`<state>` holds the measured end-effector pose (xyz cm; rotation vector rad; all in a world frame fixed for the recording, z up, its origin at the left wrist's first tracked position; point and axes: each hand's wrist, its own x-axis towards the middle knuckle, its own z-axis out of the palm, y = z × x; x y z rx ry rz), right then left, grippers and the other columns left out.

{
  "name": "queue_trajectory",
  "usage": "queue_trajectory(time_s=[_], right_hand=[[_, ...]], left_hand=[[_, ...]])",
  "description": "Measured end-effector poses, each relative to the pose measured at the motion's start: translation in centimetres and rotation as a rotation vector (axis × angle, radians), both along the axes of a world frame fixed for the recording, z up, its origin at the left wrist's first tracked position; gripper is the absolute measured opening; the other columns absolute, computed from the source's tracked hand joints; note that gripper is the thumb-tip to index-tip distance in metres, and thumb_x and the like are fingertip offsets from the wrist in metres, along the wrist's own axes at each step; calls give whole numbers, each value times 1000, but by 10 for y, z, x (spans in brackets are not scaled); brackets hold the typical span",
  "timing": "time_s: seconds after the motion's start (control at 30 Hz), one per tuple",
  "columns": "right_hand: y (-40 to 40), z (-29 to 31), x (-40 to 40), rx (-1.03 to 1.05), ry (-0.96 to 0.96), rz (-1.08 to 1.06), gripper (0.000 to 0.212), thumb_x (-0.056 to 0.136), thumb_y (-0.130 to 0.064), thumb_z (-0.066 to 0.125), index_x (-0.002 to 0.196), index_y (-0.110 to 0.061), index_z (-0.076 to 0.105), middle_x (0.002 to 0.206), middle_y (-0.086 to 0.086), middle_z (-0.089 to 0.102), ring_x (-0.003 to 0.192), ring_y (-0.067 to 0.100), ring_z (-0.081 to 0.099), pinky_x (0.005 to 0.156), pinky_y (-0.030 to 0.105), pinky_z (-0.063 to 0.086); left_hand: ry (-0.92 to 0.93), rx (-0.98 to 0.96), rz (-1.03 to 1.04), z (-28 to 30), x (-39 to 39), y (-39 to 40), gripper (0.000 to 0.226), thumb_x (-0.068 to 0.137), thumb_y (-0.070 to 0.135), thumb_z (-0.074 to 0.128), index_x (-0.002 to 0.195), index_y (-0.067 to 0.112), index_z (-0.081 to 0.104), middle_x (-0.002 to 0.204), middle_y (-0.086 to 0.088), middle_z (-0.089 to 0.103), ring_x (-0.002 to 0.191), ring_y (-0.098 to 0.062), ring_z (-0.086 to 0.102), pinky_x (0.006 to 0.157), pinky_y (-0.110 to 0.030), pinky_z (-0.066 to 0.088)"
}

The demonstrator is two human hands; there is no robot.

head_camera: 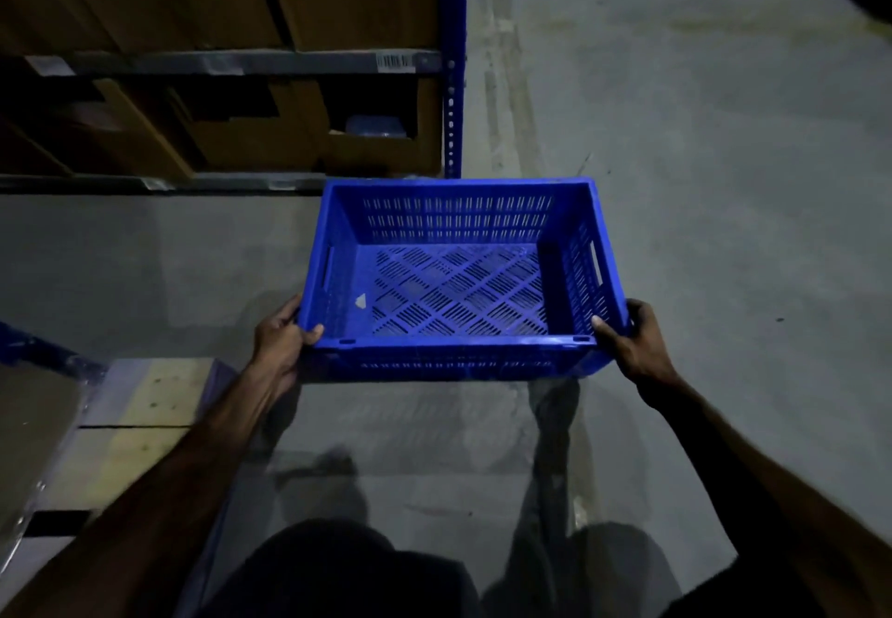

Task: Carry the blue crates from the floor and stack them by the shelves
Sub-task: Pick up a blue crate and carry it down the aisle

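A blue slotted plastic crate (458, 279) is held above the grey floor in the middle of the view, open side up, with only a small white scrap inside. My left hand (282, 344) grips its near left corner, thumb over the rim. My right hand (637, 342) grips the near right corner the same way. The crate's far edge lies close to the foot of the blue shelf upright (452, 101).
Metal shelves (217, 62) with cardboard boxes (251, 134) fill the upper left. A wooden pallet (140, 419) with a wrapped load lies at the lower left. Bare concrete floor (700, 159) stretches to the right. My legs show at the bottom.
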<state>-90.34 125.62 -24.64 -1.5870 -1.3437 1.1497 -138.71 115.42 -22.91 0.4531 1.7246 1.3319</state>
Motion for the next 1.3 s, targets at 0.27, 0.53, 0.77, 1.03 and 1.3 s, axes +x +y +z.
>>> queue_trajectory(time_s=[0.27,0.53,0.77,1.03,1.3], right_hand=[[10,-9,0,10,-22,-21,103,53,-86,76,125,-15,51,121,8,65,106,27,68,90,51,58],[10,-5,-3,-23,-22,-33,82,70,-66,81,126,-13,53,121,10,67,103,26,69,88,49,60],[8,-15,-1,-16,-50,-52,80,70,-72,78,122,-15,56,118,8,69,100,25,72,85,53,60],[1,-4,-9,-17,-45,-57,78,75,-72,73,127,-18,51,123,10,66,104,27,69,89,49,59],[15,-8,-7,-9,-94,-47,75,77,-72,68,131,-22,54,125,5,67,108,26,68,95,55,55]], left_hand=[[-20,-2,-24,6,2,10,63,82,-19,62,126,25,67,102,7,77,96,-20,69,71,-22,62],[36,25,-95,0,0,10,57,87,-16,60,131,21,65,114,1,74,108,-24,67,87,-30,60],[119,0,-190,-5,-11,4,51,89,-5,66,124,31,69,120,3,75,113,-21,70,99,-37,54],[160,8,-150,-1,0,0,52,89,-7,67,116,38,66,99,23,76,93,-1,71,86,-19,57],[187,-12,-176,-3,-8,-1,55,87,-4,71,123,38,67,117,11,75,112,-17,70,102,-36,53]])
